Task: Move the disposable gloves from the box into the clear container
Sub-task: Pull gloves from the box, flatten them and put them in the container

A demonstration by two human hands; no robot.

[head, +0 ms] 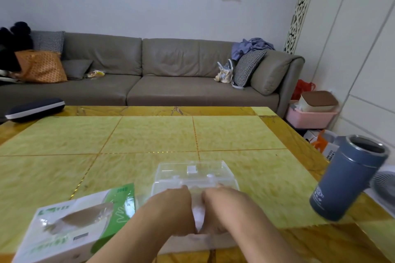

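Hands [171,209] [222,207] press together into clear container [192,173], packing white gloves [198,218]; finger grip hidden; box [70,228] waits alongside.

A table [224,134] fills the lower part of the view, its top laid in yellow-green tiles with thin gold seams and an amber border. A clear container [193,174] with its lid raised sits near the middle of the near edge. Just left of it lies a white and green box [72,226], angled, at the near left. A blue-grey flask [348,177], open at the top, stands at the right edge. A dark case [35,109] with a white rim rests at the far left corner.
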